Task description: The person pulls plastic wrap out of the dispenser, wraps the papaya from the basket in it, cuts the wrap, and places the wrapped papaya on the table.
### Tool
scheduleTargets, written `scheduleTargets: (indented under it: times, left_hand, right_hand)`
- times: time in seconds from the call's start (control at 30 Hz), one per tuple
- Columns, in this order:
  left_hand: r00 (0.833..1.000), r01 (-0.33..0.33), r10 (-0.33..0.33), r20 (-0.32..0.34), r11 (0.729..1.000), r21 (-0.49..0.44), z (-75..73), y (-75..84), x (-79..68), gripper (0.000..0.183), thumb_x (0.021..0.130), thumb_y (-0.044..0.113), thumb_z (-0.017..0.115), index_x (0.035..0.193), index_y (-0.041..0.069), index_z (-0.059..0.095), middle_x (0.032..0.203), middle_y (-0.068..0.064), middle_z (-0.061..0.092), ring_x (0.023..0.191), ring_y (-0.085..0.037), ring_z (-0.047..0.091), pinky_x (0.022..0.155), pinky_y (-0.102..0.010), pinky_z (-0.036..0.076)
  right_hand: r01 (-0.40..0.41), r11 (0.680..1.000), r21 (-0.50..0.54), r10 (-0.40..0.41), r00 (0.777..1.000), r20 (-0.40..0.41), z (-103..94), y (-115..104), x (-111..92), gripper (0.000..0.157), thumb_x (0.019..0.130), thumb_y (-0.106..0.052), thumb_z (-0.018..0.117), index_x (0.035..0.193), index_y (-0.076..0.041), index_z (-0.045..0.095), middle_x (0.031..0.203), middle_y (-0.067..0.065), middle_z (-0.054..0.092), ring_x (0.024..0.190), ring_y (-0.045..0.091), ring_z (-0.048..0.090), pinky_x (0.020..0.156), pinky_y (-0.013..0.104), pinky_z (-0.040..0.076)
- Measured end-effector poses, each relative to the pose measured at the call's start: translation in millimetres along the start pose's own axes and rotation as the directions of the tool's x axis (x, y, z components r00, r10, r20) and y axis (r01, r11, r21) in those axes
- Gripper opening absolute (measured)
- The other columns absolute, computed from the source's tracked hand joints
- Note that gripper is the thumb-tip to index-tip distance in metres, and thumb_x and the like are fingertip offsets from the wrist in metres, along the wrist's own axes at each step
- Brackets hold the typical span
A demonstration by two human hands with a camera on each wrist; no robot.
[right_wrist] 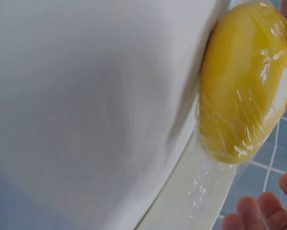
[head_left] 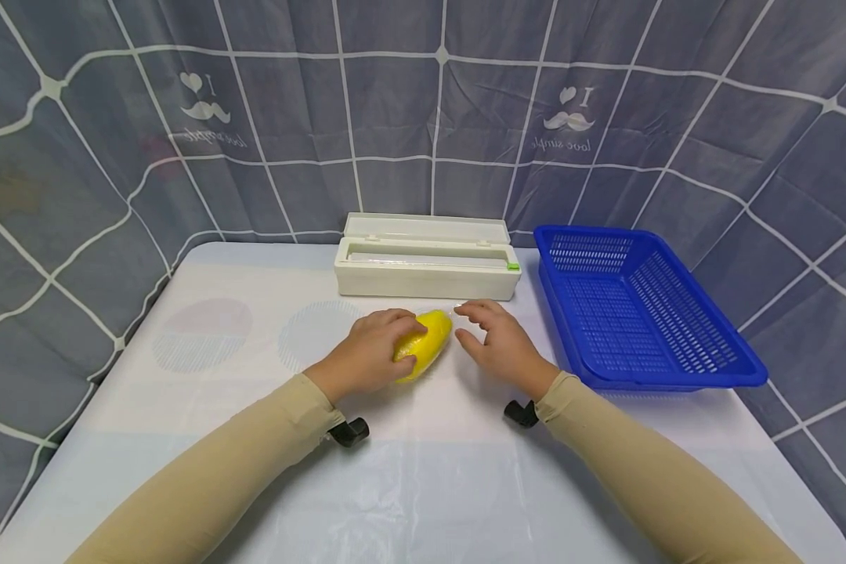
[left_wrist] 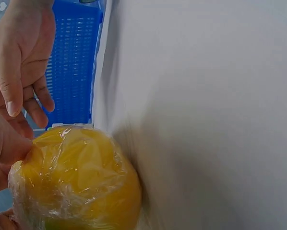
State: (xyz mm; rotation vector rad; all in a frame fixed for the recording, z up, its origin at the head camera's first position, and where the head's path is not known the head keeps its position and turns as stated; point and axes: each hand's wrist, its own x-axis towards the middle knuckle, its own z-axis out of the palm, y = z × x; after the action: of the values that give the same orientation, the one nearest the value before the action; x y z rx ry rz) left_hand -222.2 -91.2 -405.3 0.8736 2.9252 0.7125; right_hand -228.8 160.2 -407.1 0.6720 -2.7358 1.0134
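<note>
A smooth yellow, mango-shaped fruit [head_left: 432,338] wrapped in clear cling film lies over the middle of the table. My left hand [head_left: 375,350] holds its near end, thumb on one side and fingers on the other. In the left wrist view, that thumb and finger press into the film on the fruit [left_wrist: 81,177], where a green patch shows low down. A loose tail of film [right_wrist: 198,189] sticks out past the far end. My right hand [head_left: 502,345] hovers beside that end with relaxed, spread fingers, and its fingertips [right_wrist: 273,213] stand apart from the fruit.
Behind the hands stands a white cling film dispenser box [head_left: 426,280], lid raised, with a green slider [head_left: 513,266] at its right end. A blue plastic basket [head_left: 578,345] is at the right. Grey checked curtain [head_left: 395,110] surrounds the white table [head_left: 409,501].
</note>
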Motion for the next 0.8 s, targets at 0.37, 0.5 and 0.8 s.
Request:
scheduleTargets:
  times: [0.37, 0.5, 0.8]
  left_hand:
    - [0.997, -0.049, 0.055, -0.052, 0.993, 0.104, -0.1, 4.9, -1.9, 0.044, 0.092, 0.038, 0.081, 0.127, 0.017, 0.067, 0.141, -0.005, 0.063, 0.138, -0.032, 0.054, 0.117, -0.058, 0.038]
    - [0.996, -0.071, 0.078, -0.052, 0.991, 0.115, 0.2, 6.3, -0.9, 0.04, 0.091, 0.03, 0.083, 0.124, 0.016, 0.066, 0.141, -0.005, 0.064, 0.138, -0.031, 0.055, 0.116, -0.057, 0.04]
    - [0.997, -0.071, 0.071, 0.002, 0.99, 0.126, -3.2, 13.9, -2.6, 0.046, 0.089, 0.016, 0.079, 0.132, 0.017, 0.063, 0.144, -0.004, 0.062, 0.135, -0.032, 0.055, 0.118, -0.054, 0.037]
  right_hand:
    - [-0.068, 0.998, 0.017, 0.069, 0.995, -0.076, -16.7, 1.5, 1.2, 0.034, 0.105, -0.014, 0.059, 0.137, -0.002, 0.067, 0.144, 0.018, 0.061, 0.137, 0.04, 0.058, 0.117, 0.057, 0.045]
    - [-0.073, 0.997, 0.039, 0.076, 0.992, -0.098, -18.1, 2.7, 1.4, 0.034, 0.106, -0.012, 0.058, 0.136, 0.0, 0.067, 0.143, 0.018, 0.062, 0.136, 0.039, 0.058, 0.117, 0.056, 0.045]
    - [-0.069, 0.994, 0.086, 0.078, 0.99, -0.115, -21.3, 6.7, 0.4, 0.033, 0.105, -0.009, 0.057, 0.135, 0.001, 0.067, 0.14, 0.019, 0.063, 0.135, 0.039, 0.057, 0.117, 0.056, 0.044]
